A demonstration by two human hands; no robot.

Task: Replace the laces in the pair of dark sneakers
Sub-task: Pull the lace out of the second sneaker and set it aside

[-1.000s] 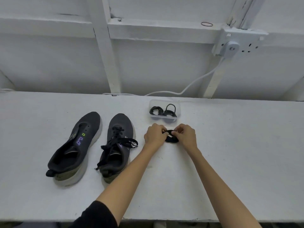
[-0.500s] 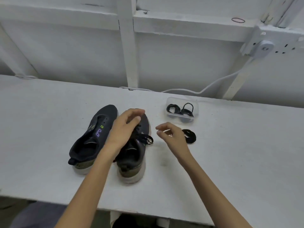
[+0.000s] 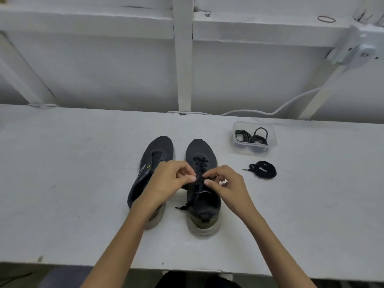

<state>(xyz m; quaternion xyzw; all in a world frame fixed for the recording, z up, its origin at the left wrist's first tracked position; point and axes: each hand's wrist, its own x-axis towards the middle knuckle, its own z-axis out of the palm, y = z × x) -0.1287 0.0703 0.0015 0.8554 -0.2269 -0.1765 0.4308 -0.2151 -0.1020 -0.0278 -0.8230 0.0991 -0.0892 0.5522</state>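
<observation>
Two dark sneakers stand side by side on the white table, toes away from me. The left sneaker (image 3: 158, 150) has no lace in its eyelets. The right sneaker (image 3: 200, 150) carries a black lace (image 3: 199, 163) with a loose end trailing at its left side. My left hand (image 3: 168, 181) and my right hand (image 3: 226, 186) both pinch this lace over the middle of the right sneaker. A coiled black lace (image 3: 264, 169) lies on the table to the right of the shoes.
A clear plastic box (image 3: 270, 147) with more coiled black laces sits behind the loose coil. A white cable (image 3: 270, 112) runs along the back of the table (image 3: 72, 173) up to a wall socket (image 3: 361, 51). The table's front edge is close to me.
Both hands let go of the coiled lace, left it on the table and moved left onto the right sneaker's lace. The view also shifted, so the shoes sit centred.
</observation>
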